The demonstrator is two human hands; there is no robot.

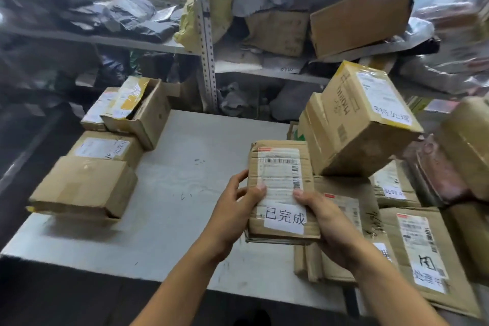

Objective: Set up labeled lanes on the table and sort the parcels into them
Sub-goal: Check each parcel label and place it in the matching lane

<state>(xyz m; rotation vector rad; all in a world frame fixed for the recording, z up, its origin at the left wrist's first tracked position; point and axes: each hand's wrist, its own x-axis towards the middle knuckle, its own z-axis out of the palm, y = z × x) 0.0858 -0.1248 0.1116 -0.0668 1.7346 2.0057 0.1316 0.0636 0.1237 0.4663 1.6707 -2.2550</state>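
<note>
I hold a flat cardboard parcel above the grey table, right of centre. It bears a barcode shipping label and a white slip with three handwritten characters. My left hand grips its left edge with the thumb on top. My right hand grips its lower right corner, thumb on the label. A row of several cardboard parcels lies along the table's left side. More labeled parcels are stacked on the right, with a tilted box on top.
Metal shelving behind the table is crammed with boxes and dark plastic mail bags. A brown and pink bundle sits at the far right. Bare table surface lies between the two parcel groups.
</note>
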